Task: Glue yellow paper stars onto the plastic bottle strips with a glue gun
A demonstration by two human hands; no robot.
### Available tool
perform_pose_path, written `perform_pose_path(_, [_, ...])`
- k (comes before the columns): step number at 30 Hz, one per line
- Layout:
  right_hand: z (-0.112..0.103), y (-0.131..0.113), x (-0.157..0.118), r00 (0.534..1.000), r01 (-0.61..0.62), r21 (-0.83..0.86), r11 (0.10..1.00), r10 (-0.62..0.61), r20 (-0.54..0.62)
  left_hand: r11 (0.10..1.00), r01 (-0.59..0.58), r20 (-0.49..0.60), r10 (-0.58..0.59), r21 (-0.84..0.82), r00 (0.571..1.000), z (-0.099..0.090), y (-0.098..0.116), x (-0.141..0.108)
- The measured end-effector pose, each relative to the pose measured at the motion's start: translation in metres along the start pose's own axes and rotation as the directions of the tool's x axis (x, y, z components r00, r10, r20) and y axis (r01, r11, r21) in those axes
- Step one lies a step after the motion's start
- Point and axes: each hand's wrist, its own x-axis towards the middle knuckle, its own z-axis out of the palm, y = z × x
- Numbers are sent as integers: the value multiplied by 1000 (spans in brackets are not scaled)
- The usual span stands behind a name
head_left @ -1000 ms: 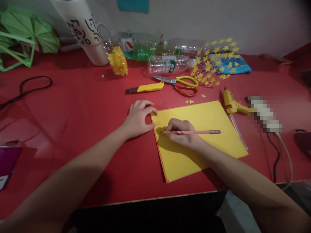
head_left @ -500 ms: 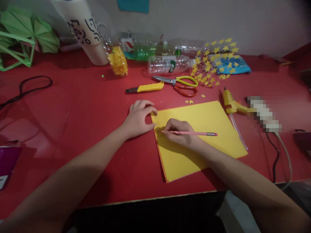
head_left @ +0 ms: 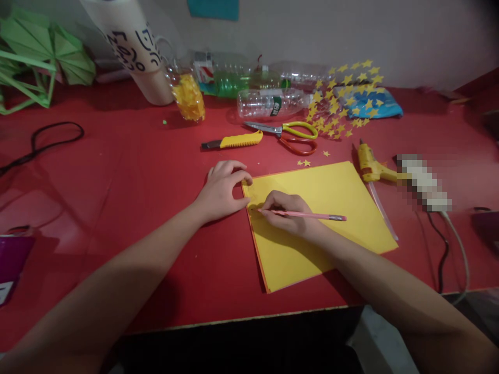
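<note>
A pink pencil [head_left: 312, 214] with an eraser end is pinched in my right hand [head_left: 290, 212], its tip on the left part of a yellow sheet of paper [head_left: 323, 192]. Orange edges show beneath that sheet. My left hand [head_left: 226, 191] lies at the sheet's left edge with thumb and fingers apart, the fingertips touching its upper left corner. Faint marks near the corner are too small to make out. Small yellow paper stars [head_left: 307, 163] lie just above the sheet.
Behind the paper are scissors [head_left: 300, 137], a yellow box cutter [head_left: 241, 140], clear plastic bottles [head_left: 261, 104] and a cluster of yellow stars [head_left: 333, 106]. A yellow glue gun [head_left: 368, 163] lies right. A white tumbler [head_left: 136, 57] stands at the back left. The table's front edge [head_left: 234, 319] is near.
The pencil's eraser end has swung slightly down and to the left as my right hand shifts a little. My left hand and the paper stay in place.
</note>
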Motion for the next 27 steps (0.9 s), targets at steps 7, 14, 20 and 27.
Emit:
perform_pose_path(7, [-1, 0, -1, 1000, 4, 4, 1000, -4, -3, 1000, 4, 9, -4, 6, 1000, 0, 1, 0])
perform_pose_path(14, [0, -2, 0, 1000, 7, -13, 1000, -7, -30, 1000, -4, 2, 4, 3, 1000, 0, 0, 0])
perform_pose_path(20, [2, -2, 0, 997, 0, 0, 1000, 0, -78, 1000, 2, 10, -2, 6, 1000, 0, 0, 0])
perform_pose_path(27, [3, 0, -1, 993, -7, 17, 1000, 9, -120, 1000, -1, 2, 1, 5, 1000, 1, 0, 0])
